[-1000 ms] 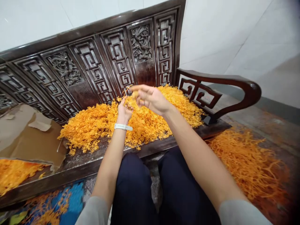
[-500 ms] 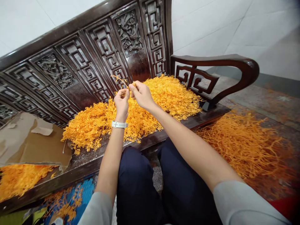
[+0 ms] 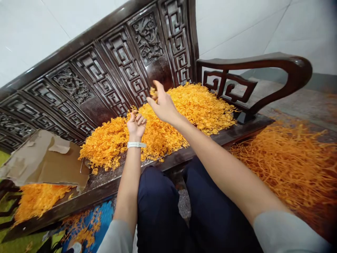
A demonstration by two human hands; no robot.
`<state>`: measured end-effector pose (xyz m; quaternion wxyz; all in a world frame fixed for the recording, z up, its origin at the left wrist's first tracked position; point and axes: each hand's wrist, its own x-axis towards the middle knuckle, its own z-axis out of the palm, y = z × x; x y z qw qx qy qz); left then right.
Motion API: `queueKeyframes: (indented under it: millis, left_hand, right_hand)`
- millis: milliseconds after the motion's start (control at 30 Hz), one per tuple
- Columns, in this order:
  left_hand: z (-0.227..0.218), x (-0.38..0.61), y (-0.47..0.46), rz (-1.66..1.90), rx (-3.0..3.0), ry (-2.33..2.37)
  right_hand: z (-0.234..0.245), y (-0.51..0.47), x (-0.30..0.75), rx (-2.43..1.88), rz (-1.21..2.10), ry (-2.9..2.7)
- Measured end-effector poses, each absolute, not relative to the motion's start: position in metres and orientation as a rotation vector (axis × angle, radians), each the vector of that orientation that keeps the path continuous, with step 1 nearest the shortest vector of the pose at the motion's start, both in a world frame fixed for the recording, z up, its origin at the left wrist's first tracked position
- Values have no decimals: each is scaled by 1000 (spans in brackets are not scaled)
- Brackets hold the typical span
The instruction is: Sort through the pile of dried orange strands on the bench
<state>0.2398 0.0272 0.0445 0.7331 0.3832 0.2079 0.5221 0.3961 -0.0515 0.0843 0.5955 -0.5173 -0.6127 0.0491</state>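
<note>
My left hand [image 3: 136,125], wearing a white watch strap, is raised over the front of a yellow-orange pile [image 3: 155,130] of small branching sprigs. Its fingers curl inward, and a thin sprig [image 3: 133,109] sticks up from its thumb and index finger. Higher and to the right, my right hand [image 3: 163,103] has its thumb and index finger apart. Another small sprig [image 3: 153,92] shows inside that hand, its lower fingers partly hidden. The two hands are apart from each other.
The pile lies on a dark carved wooden bench [image 3: 102,170] with an armrest [image 3: 284,65] at right. A torn cardboard box [image 3: 60,163] sits at left, with more orange pieces beneath it. Long orange stems [image 3: 289,165] heap at right. A blue surface [image 3: 105,211] lies below.
My hands were together, pinching a thin branching stem. They have separated: the left moved down, the right slightly up and right, its thumb and index finger spreading. The view shifted a little.
</note>
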Motion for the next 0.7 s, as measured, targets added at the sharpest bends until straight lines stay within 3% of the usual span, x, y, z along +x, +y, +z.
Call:
queueKeyframes:
  millis: [100,167,400,700]
  left_hand:
    - [55,235,25,1115,833,323]
    - [62,237,22,1102,870,307]
    - [70,261,18,1199,932,409]
    - [81,240,39,1469,648,510]
  right_hand:
    - [54,-25,428,-1657,193,-1306]
    - [49,-20,433,-1713,217,-1296]
    - [68,-30,403,-1053,767,-1382]
    - [64,-42,404,-1018,900,-1488]
